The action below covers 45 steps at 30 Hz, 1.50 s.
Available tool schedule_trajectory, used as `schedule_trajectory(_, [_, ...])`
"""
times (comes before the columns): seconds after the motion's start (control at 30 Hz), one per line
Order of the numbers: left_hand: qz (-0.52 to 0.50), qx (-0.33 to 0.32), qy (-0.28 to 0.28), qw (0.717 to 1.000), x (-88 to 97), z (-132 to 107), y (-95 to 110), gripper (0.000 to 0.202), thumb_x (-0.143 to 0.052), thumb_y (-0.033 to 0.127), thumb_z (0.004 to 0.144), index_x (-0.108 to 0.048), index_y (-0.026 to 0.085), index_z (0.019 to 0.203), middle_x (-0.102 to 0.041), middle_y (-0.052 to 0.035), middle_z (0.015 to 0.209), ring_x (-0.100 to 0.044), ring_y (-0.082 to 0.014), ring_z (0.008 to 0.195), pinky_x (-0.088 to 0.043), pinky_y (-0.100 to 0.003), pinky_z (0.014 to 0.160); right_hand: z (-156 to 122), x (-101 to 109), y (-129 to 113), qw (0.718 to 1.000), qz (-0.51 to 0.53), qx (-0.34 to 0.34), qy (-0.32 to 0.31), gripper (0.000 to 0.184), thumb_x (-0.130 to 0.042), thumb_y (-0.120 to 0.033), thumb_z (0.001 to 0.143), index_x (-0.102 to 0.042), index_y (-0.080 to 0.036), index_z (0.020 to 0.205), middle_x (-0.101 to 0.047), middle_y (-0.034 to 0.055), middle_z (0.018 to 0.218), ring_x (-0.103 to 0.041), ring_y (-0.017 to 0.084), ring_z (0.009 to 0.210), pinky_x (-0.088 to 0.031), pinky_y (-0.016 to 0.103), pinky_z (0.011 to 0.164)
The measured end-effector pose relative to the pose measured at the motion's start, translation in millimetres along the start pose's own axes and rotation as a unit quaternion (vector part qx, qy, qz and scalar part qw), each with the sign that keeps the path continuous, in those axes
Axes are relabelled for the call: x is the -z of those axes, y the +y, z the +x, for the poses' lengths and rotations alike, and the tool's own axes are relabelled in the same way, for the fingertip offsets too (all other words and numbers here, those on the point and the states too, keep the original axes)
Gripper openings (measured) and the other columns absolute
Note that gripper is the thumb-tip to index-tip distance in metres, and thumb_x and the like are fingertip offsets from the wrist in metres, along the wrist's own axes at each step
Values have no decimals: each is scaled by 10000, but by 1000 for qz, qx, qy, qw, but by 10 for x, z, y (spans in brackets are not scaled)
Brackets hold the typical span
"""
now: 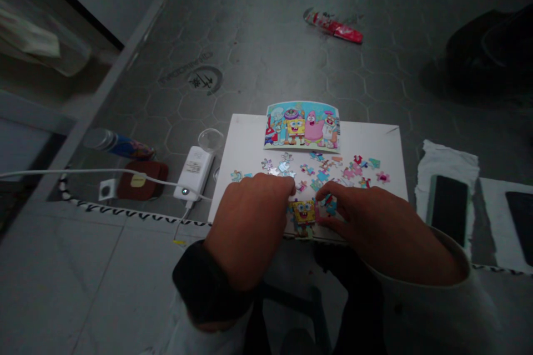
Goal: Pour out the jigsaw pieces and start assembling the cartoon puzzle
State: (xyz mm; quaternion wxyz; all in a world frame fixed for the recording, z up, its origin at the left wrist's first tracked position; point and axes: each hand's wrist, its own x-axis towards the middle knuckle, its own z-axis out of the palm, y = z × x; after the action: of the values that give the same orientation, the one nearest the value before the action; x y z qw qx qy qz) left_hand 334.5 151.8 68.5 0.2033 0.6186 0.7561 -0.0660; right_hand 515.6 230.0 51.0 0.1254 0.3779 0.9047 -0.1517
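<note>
A partly joined jigsaw section (303, 215) with a yellow cartoon figure lies at the near edge of a white board (245, 138). My left hand (256, 208) is just left of it, fingers curled down; whatever they hold is hidden beneath. On the section's right side, my right hand (370, 213) has thumb and forefinger apart, their tips close to its edge. A blue puzzle piece (330, 205) shows between those two fingers. Several loose puzzle pieces (353, 169) are scattered beyond both hands. A printed picture card (302, 127) stands slightly curved at the board's far side.
Left of the board lie a white power bank (194, 175) with a cable, a brown case (141, 180) and a bottle (120, 144). A phone (448, 208) rests on white paper at right. Farther off, a red packet (335, 28) lies on the patterned mat.
</note>
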Motion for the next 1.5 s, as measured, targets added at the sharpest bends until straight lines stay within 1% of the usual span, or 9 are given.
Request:
schedule_trajectory(0.2, [-3,-3,3,1000,10,-3,-5,240,-545,215,921,-725,310,1048,-744,-41,918,-687,-259,832,-464,-363,693,7,7,-4,1000,4,-7,-18,195,-626,-385,889,-669,-356,1077,-752,-10,783,-676,226,666,-327,286,539])
schedule_trajectory(0.37, [2,-2,3,1000,5,-4,6,236,-539,210,922,-721,305,1038,-747,-40,913,-693,-264,827,-466,-365,688,-5,-6,7,1000,5,-2,-1,175,-603,-369,901,-662,-349,1064,-752,-7,790,-681,234,672,-337,295,549])
schedule_trajectory(0.67, [-2,4,-4,1000,21,5,7,241,-547,207,914,-724,299,1049,-744,-50,912,-686,-249,804,-475,-357,691,11,-4,-9,1000,-24,-3,-2,218,-614,-389,890,-669,-355,1098,-743,2,754,-678,233,656,-317,290,531])
schedule_trajectory(0.83, [1,5,-7,1000,10,9,-3,220,-555,211,913,-722,290,1033,-734,-51,885,-678,-234,782,-470,-341,687,19,13,-33,1000,-10,-7,-20,214,-610,-382,896,-665,-350,1099,-762,3,813,-700,240,699,-342,301,554])
schedule_trajectory(0.93, [2,5,-8,1000,13,10,-5,216,-546,219,923,-719,288,1032,-731,-51,882,-673,-232,783,-471,-342,692,28,25,-41,999,-7,-11,-33,218,-621,-369,889,-660,-349,1102,-758,-1,801,-696,237,680,-334,300,546])
schedule_trajectory(1.03, [-1,3,-10,1000,19,12,-4,222,-538,215,925,-718,290,1031,-738,-48,903,-676,-239,804,-473,-352,702,35,32,-46,999,-8,-5,-35,218,-631,-358,883,-661,-342,1099,-750,-6,772,-685,227,654,-318,294,532])
schedule_trajectory(1.23, [-4,0,-6,1000,9,8,2,223,-541,212,922,-722,292,1025,-748,-44,911,-684,-247,828,-464,-349,691,26,24,-48,999,-20,-6,-25,205,-612,-374,891,-667,-353,1088,-747,6,771,-688,249,664,-310,296,523])
schedule_trajectory(1.37, [-1,7,-4,1000,7,1,6,225,-541,230,921,-740,296,1001,-745,-49,888,-685,-255,800,-456,-354,663,24,28,-49,1000,-20,-5,-20,203,-615,-360,885,-674,-344,1078,-747,12,767,-689,239,660,-307,292,522])
schedule_trajectory(1.5, [6,3,1,1000,9,2,5,239,-544,249,920,-760,320,993,-746,-49,878,-686,-266,784,-461,-366,657,28,35,-50,999,-22,-10,-35,216,-622,-379,887,-672,-366,1097,-750,12,783,-698,263,689,-307,299,531])
